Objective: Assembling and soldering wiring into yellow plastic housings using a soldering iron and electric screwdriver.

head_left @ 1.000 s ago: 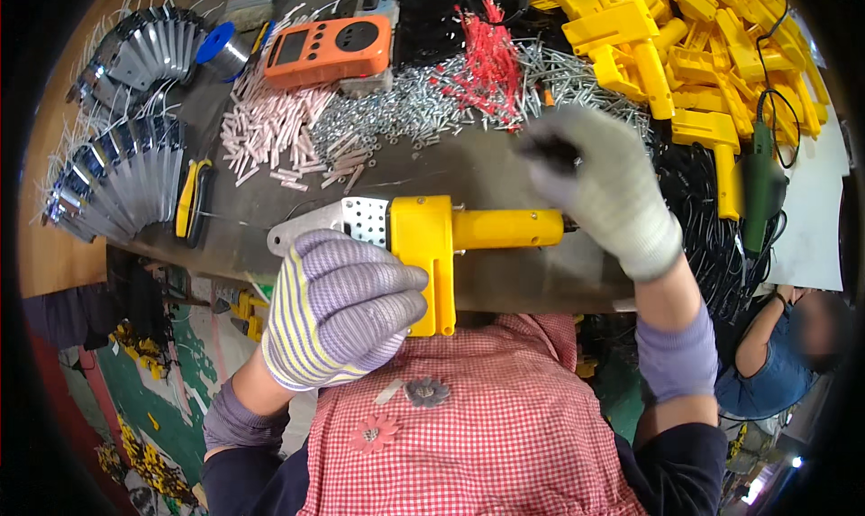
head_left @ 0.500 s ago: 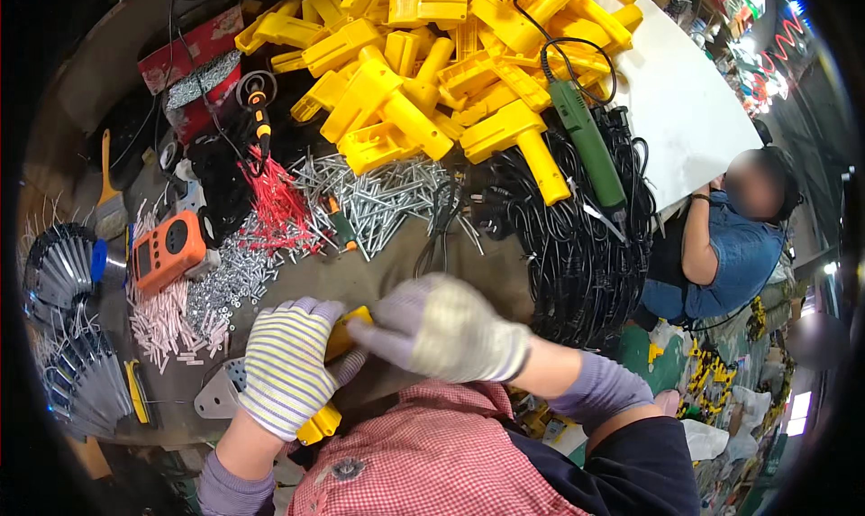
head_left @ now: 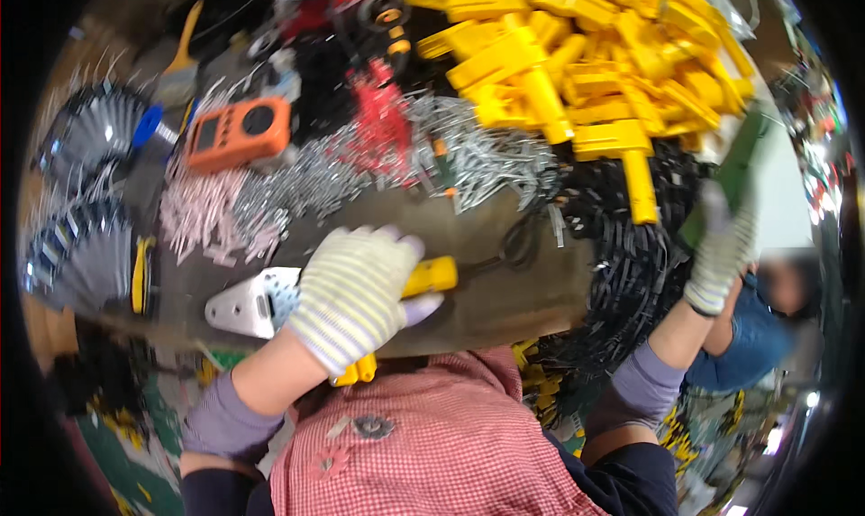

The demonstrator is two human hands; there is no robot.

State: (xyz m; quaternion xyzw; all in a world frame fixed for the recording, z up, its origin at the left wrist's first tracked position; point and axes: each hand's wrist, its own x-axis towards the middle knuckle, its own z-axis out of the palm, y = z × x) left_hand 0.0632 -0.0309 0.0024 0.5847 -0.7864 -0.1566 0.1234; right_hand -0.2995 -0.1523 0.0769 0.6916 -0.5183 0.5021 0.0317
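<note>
My left hand, in a striped glove, is closed around a yellow plastic housing at the table's near edge. Part of the housing shows past the fingers and another part below the wrist. Beside that hand, a silver metal plate with holes points left; where it joins the housing is hidden. At the far right, my right hand is closed around a green electric screwdriver. Both are smeared by motion, and the tool stands tilted over the black cables.
Yellow housings are heaped at the back. Silver screws, red pieces and pale pink sleeves lie in piles. An orange device and fanned metal plates are left. A person in blue is at right.
My right hand has left the yellow housing, moved far right and taken hold of the green screwdriver. My left hand keeps its hold. The view has shifted, so the table's things appear displaced.
</note>
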